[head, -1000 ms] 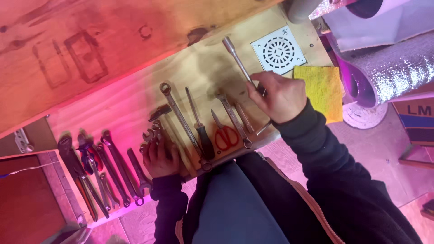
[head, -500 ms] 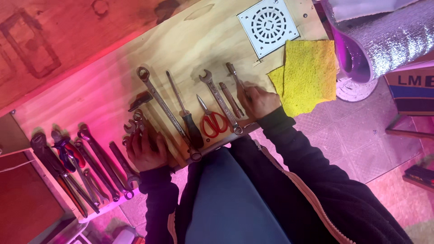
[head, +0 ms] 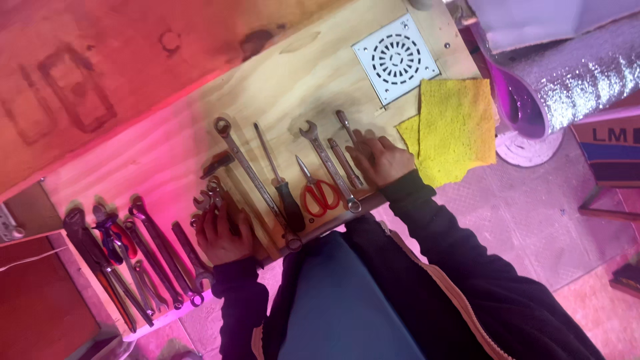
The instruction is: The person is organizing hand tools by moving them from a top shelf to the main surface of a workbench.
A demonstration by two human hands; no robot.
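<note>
Left hand [head: 223, 233] grip clenched on small wrenches [head: 208, 199]; right hand [head: 380, 159] released, flat beside ratchet [head: 348, 131].

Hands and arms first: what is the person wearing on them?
Both hands, left and right, are bare, with no gloves. Both arms wear long dark sleeves that reach the wrists. A thin pale zip line runs along the dark jacket. I cannot tell if there are rings.

Pale plywood board [head: 167, 143] carries tool row: long steel combination wrench [head: 257, 182], black-handled screwdriver [head: 280, 180] right of it, then red-handled scissors [head: 319, 193], open-ended steel spanner [head: 330, 167]. Yellow sponge cloth [head: 457, 127] at board's right end, below white round-slotted drain grate [head: 395, 60].
</note>
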